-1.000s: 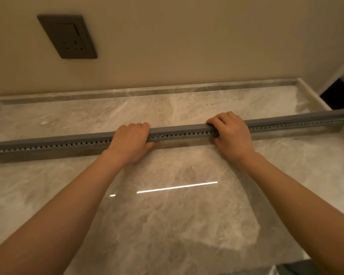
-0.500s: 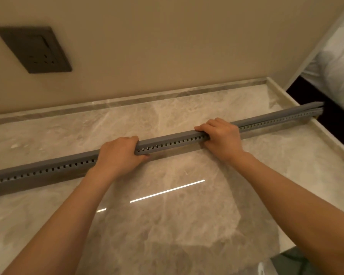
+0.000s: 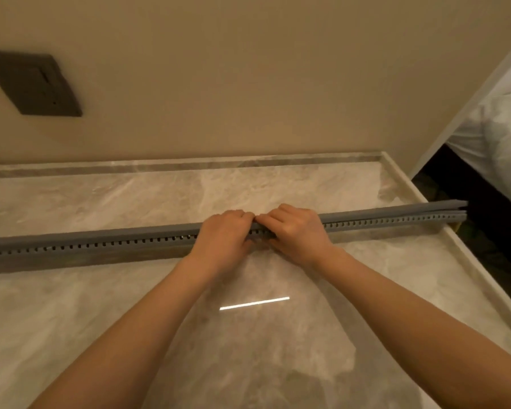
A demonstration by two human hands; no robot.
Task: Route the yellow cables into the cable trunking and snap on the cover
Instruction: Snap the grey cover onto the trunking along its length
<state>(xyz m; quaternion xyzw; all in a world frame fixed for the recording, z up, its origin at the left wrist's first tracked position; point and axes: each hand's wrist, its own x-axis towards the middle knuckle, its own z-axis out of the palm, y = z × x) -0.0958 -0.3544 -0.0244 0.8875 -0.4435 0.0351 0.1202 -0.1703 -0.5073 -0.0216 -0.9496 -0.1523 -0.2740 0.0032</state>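
Grey cable trunking point(image 3: 101, 240) lying across the marble counter point(image 3: 248, 349), right end past the edge; left hand point(image 3: 224, 234) and right hand point(image 3: 295, 231) side by side mid-length, fingers curled over its top; probably light, long and whippy; best gripped close together while pressing; yellow cables unseen.

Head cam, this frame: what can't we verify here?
Yellow cables: none visible in the head view; the grey trunking and its cover hide the inside.
Cover seating mid-span: hidden under the left hand and right hand, both gripping the trunking.
Trunking's left end: cut off by the frame edge.
Wall plate: blurred and partly cut off by the left edge; details unreadable.
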